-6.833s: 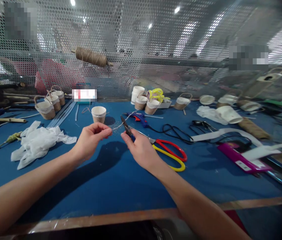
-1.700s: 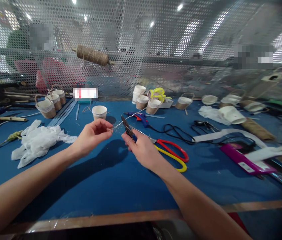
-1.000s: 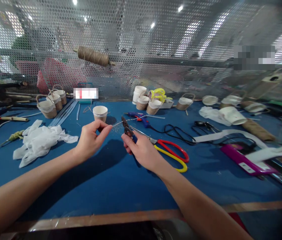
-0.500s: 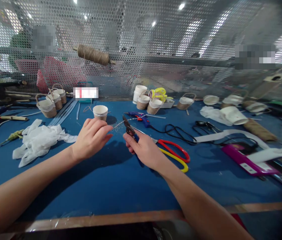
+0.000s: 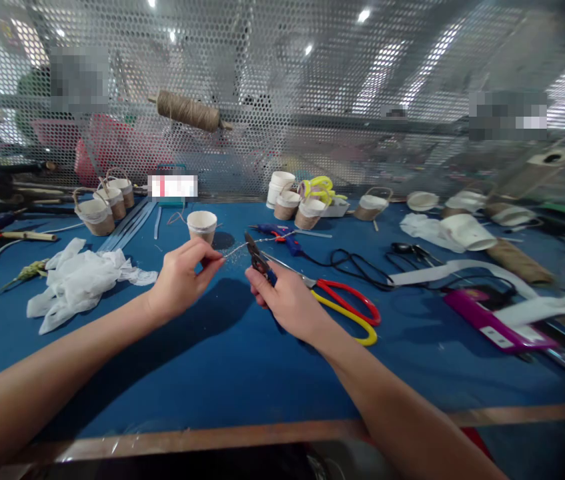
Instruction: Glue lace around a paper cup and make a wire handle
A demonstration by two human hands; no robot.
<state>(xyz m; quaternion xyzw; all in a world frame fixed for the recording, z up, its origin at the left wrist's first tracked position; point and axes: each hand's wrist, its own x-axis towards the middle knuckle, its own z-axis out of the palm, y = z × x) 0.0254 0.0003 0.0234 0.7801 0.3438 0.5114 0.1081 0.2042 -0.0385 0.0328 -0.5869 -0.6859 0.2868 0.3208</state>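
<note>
My left hand (image 5: 182, 275) pinches one end of a thin, pale twisted wire (image 5: 235, 250) between thumb and fingertip. My right hand (image 5: 287, 293) is wrapped round dark-jawed pliers with blue handles (image 5: 261, 261). The wire runs through or against the plier jaws and carries on to the right; whether the jaws bite it I cannot tell. Just behind my left hand stands a small cup with a white rim (image 5: 202, 225). Scissors with red and yellow handles (image 5: 349, 300) lie beside my right hand, partly beneath it. Beyond the wire is a blue glue gun (image 5: 285, 238).
Crumpled white fabric (image 5: 79, 283) lies at left, near several small handled baskets (image 5: 96, 217). More cups (image 5: 282, 187) stand at the back. A purple box (image 5: 492, 320) and cords are at right. A twine spool (image 5: 188, 111) hangs on the mesh screen (image 5: 262, 147).
My left fingers have curled into a clearer pinch on the wire's end, opening a gap between thumb and forefinger. My right hand and the pliers have hardly moved.
</note>
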